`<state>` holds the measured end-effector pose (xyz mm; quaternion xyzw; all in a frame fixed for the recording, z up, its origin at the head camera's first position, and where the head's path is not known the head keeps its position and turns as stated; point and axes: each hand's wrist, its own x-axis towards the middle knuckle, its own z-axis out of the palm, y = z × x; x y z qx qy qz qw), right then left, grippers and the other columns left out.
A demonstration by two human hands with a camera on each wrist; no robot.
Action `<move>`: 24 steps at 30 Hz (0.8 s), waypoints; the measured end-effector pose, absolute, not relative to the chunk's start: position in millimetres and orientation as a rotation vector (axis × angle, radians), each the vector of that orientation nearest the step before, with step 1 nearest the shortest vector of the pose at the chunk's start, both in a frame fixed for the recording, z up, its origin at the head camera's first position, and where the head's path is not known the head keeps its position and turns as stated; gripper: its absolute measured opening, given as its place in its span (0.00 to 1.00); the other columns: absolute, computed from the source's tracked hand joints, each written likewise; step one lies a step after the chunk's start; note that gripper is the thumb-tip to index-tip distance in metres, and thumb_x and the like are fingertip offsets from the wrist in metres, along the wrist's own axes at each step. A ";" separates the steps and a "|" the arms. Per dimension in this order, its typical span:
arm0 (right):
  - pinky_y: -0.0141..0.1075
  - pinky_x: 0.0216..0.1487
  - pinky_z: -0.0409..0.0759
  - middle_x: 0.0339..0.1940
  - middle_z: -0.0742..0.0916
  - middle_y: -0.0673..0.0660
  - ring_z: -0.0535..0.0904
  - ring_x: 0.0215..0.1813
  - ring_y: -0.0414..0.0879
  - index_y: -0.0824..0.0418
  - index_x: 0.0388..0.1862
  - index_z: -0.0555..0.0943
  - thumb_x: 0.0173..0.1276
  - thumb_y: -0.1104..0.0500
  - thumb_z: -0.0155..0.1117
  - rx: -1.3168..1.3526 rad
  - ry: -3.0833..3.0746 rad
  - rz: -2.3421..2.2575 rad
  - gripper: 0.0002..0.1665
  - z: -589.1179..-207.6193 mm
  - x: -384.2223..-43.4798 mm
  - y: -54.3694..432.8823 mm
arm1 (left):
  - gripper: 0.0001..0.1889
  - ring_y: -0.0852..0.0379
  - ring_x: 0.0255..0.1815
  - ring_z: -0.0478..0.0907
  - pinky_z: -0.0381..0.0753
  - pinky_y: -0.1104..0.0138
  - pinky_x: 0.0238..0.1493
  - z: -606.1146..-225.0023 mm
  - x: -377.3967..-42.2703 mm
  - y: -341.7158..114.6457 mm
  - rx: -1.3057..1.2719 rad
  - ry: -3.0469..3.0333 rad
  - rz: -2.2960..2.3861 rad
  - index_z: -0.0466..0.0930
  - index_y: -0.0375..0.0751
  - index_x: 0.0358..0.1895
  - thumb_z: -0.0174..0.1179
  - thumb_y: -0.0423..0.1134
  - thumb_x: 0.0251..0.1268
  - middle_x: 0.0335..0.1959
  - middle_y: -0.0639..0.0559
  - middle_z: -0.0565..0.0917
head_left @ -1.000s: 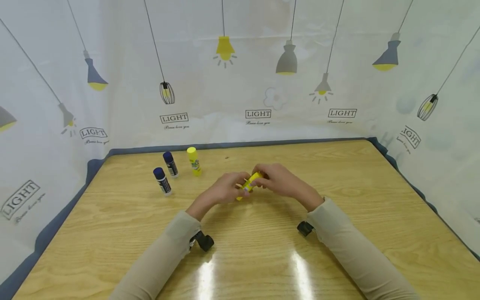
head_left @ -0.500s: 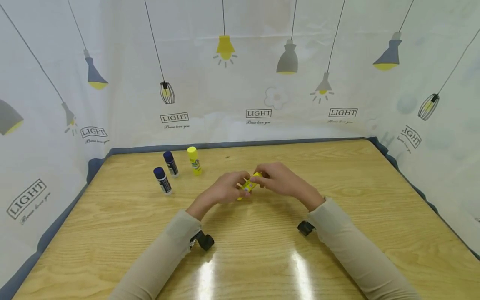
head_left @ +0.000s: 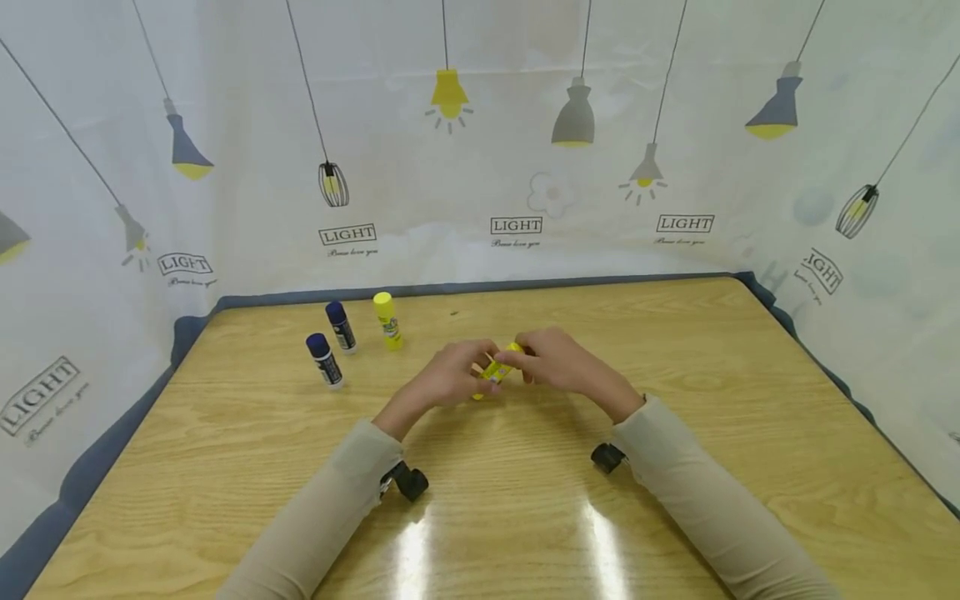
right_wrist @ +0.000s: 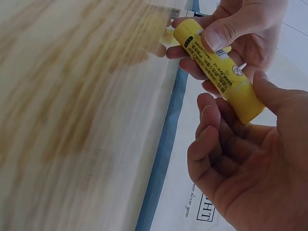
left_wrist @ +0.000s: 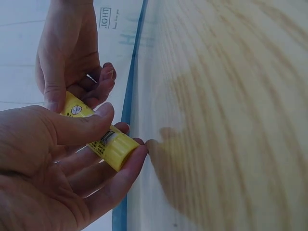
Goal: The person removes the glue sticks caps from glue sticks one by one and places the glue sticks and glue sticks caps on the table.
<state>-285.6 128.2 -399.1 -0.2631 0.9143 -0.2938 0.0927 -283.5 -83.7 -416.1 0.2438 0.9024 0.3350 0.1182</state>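
Note:
Both hands hold one yellow glue stick [head_left: 495, 372] a little above the wooden table, tilted with its upper end toward the right hand. My left hand [head_left: 450, 375] pinches the lower end between thumb and fingers; in the left wrist view the thumb lies along its printed label. The right hand [head_left: 558, 360] grips the other end, thumb on one side and curled fingers on the other. In the right wrist view the glue stick [right_wrist: 216, 70] shows small black print, and its end [right_wrist: 248, 108] by the right thumb looks plain yellow.
Two glue sticks with dark blue caps, a nearer one [head_left: 325, 361] and a farther one [head_left: 341, 327], stand upright at the table's back left. Another yellow glue stick [head_left: 387, 321] stands beside them. A printed curtain [head_left: 450, 183] surrounds the table [head_left: 675, 358] at the back and sides.
The right hand's thumb and fingers have shifted slightly around the glue stick's upper end. The left hand stays almost still, and the standing glue sticks have not moved.

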 end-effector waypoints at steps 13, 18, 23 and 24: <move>0.36 0.31 0.78 0.32 0.87 0.60 0.82 0.31 0.52 0.61 0.42 0.81 0.80 0.46 0.59 -0.898 2.662 -0.957 0.18 -399.3 -287.7 131.7 | 0.15 0.49 0.58 0.85 0.86 0.62 0.46 -414.3 -282.5 -83.7 0.753 2.583 1.007 0.80 0.44 0.57 0.67 0.35 0.70 0.55 0.47 0.89; 0.35 0.30 0.78 0.32 0.87 0.61 0.82 0.31 0.50 0.60 0.50 0.84 0.78 0.51 0.63 -1.002 2.673 -0.978 0.14 -398.5 -288.9 132.9 | 0.15 0.49 0.61 0.84 0.86 0.62 0.47 -413.5 -282.4 -83.6 0.761 2.562 0.996 0.80 0.43 0.59 0.66 0.35 0.72 0.56 0.46 0.88; 0.33 0.30 0.77 0.32 0.88 0.60 0.83 0.31 0.51 0.60 0.56 0.84 0.75 0.56 0.66 -1.045 2.683 -0.975 0.14 -399.0 -289.8 133.8 | 0.15 0.49 0.58 0.85 0.87 0.63 0.43 -414.1 -283.0 -84.1 0.706 2.558 1.000 0.80 0.43 0.57 0.66 0.36 0.71 0.56 0.45 0.88; 0.33 0.31 0.78 0.33 0.89 0.60 0.83 0.32 0.51 0.60 0.56 0.84 0.75 0.57 0.67 -1.051 2.684 -0.973 0.14 -398.7 -289.8 133.9 | 0.15 0.49 0.57 0.85 0.87 0.63 0.43 -414.2 -283.2 -84.4 0.693 2.562 0.998 0.80 0.43 0.57 0.67 0.36 0.71 0.56 0.45 0.88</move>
